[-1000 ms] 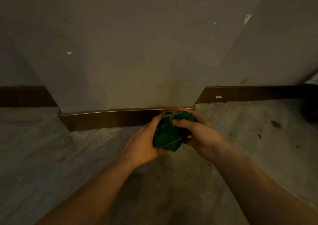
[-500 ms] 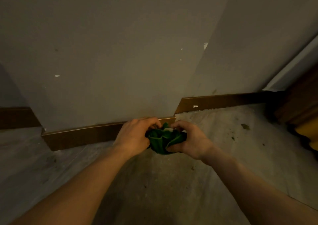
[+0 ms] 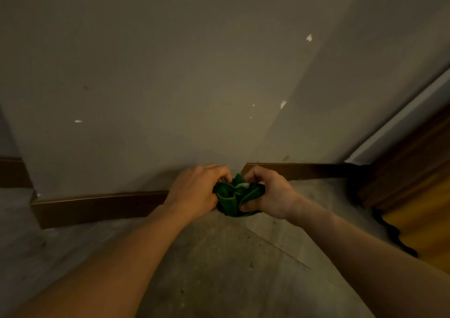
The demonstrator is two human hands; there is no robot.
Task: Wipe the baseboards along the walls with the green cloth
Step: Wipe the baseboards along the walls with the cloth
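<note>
**Head view: two hands bunch a green cloth at a wall corner, with risks ahead**

Nearest the camera, two bare forearms reach forward over a dull grey concrete floor (image 3: pixel 219 269) marked with dark specks. The left hand (image 3: pixel 194 193) curls its fingers over the left side of a crumpled dark green cloth (image 3: pixel 235 197). The right hand (image 3: pixel 265 192) pinches the right side between thumb and bent fingers. Both hands grip the cloth, which hangs bunched between them above the floor, just in front of an outward corner of the wall.

Behind the hands runs a dark brown wooden baseboard (image 3: pixel 97 207) along the foot of a projecting grey painted wall (image 3: pixel 158 86). A second stretch of brown baseboard (image 3: pixel 304 170) runs along the recessed wall to the right. A brown wooden door frame (image 3: pixel 414 162) stands at the far right, with a black cable (image 3: pixel 392 235) snaking across the floor in front of it.

Likely risks, as a judgement: the cloth is wadded, so only a small fold may meet the wood, leaving streaks or missing the top ledge. It could snag on the sharp corner where the two boards meet. The light is dim, so missed dust may go unseen. Moving right, a knee or hand might catch the cable.
</note>
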